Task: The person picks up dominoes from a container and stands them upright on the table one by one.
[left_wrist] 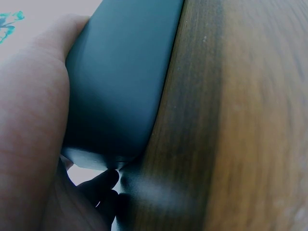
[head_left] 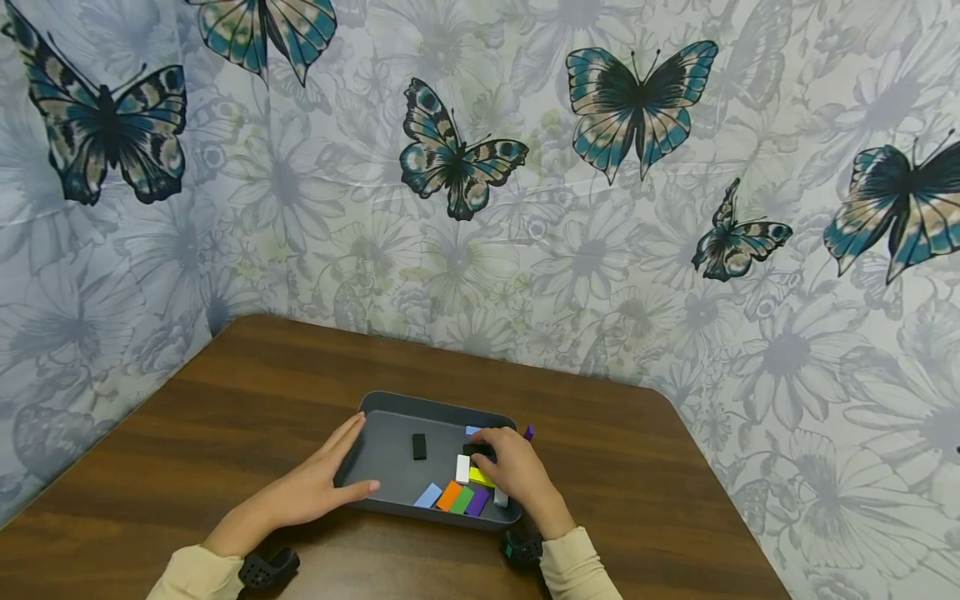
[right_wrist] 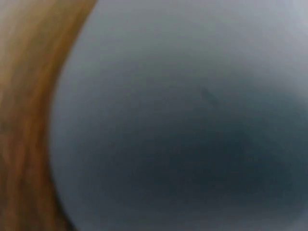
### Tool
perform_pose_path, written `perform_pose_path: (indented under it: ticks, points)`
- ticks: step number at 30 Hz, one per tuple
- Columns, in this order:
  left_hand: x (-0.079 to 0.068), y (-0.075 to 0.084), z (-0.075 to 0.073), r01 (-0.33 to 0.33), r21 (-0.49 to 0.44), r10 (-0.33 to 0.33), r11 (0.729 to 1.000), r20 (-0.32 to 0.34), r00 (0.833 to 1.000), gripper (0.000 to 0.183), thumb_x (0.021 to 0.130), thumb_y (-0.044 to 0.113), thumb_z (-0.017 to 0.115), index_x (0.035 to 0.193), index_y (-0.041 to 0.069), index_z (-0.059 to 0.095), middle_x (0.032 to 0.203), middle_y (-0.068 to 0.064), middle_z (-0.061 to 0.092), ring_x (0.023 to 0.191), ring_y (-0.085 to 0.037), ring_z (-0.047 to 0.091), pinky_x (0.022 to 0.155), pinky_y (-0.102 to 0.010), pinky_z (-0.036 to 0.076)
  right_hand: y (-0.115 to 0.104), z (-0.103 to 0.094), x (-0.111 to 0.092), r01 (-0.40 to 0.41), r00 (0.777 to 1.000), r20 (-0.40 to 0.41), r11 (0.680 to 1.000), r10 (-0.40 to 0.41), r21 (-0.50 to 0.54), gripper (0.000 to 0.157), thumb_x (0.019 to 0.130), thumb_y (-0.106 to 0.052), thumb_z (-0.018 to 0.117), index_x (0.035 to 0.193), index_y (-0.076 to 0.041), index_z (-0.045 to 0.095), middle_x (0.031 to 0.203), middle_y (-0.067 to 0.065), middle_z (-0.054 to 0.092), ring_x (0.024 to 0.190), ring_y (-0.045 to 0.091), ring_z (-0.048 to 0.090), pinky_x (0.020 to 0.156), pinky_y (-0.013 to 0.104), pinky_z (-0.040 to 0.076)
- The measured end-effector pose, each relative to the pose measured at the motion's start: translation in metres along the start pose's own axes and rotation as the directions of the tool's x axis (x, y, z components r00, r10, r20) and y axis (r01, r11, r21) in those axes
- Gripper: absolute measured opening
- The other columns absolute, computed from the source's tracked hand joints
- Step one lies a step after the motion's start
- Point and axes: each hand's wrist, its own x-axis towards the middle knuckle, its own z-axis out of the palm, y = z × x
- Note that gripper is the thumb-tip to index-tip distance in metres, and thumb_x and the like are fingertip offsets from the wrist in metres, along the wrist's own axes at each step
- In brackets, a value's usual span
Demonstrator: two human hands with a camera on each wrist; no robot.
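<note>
A dark grey tray [head_left: 438, 400] lies on the table with small coloured blocks in it. My left hand [head_left: 315, 483] rests against its left end, fingers straight along the side and thumb over the front rim. In the left wrist view, the hand [left_wrist: 29, 134] lies close along the tray's outer wall [left_wrist: 120, 72]. My right hand [head_left: 521, 471] reaches into the tray's right part, pinching a black block [head_left: 474, 449] between thumb and fingers. Below it are a white block [head_left: 462, 469] and a yellow block [head_left: 480, 477]. Another black block [head_left: 419, 447] lies alone near the middle.
Along the tray's front wall lie light blue [head_left: 428, 496], orange [head_left: 449, 497], green [head_left: 462, 500] and purple [head_left: 477, 502] blocks. A purple piece [head_left: 528, 432] shows at the right rim. Behind the brown table [head_left: 300, 358] hangs butterfly-patterned cloth. The right wrist view shows a blurred grey wall [right_wrist: 168, 120].
</note>
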Motion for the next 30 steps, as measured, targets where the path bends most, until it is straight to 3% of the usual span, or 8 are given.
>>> perform_pose_path:
  ticks: [12,20,30]
  points:
    - [0.0002,-0.0016,0.0005,0.0,-0.003,0.0,1.0,-0.004,1.0,0.109,0.095,0.059,0.066,0.166,0.005,0.004,0.173,-0.019,-0.001,0.156,-0.049,0.012,0.112,-0.073,0.029,0.0002,0.0011,-0.0001,0.004,1.0,-0.023,1.0,-0.004,-0.001,0.022,0.097,-0.023,0.074,0.118,-0.016,0.077,0.117,0.0,0.074,0.109,0.021,0.068,0.094,0.043,0.057]
    - [-0.0003,-0.0003,0.0005,0.004,-0.012,-0.004,1.0,0.001,1.0,0.11,0.095,0.06,0.066,0.166,0.005,0.004,0.173,-0.018,-0.002,0.156,-0.049,0.011,0.112,-0.073,0.028,0.0001,0.0013,-0.0015,0.038,0.997,-0.071,0.998,-0.042,-0.054,0.023,0.098,-0.024,0.074,0.118,-0.014,0.076,0.114,0.001,0.076,0.105,0.02,0.07,0.091,0.04,0.058]
    - [-0.0015,0.0003,0.001,0.002,-0.005,-0.002,1.0,0.004,1.0,0.108,0.096,0.058,0.066,0.166,0.006,0.003,0.173,-0.018,-0.002,0.156,-0.049,0.011,0.112,-0.072,0.029,0.0002,0.0006,-0.004,0.054,0.989,-0.14,0.998,-0.055,-0.011,0.027,0.097,-0.023,0.075,0.122,-0.012,0.073,0.115,0.002,0.076,0.098,0.016,0.073,0.085,0.035,0.061]
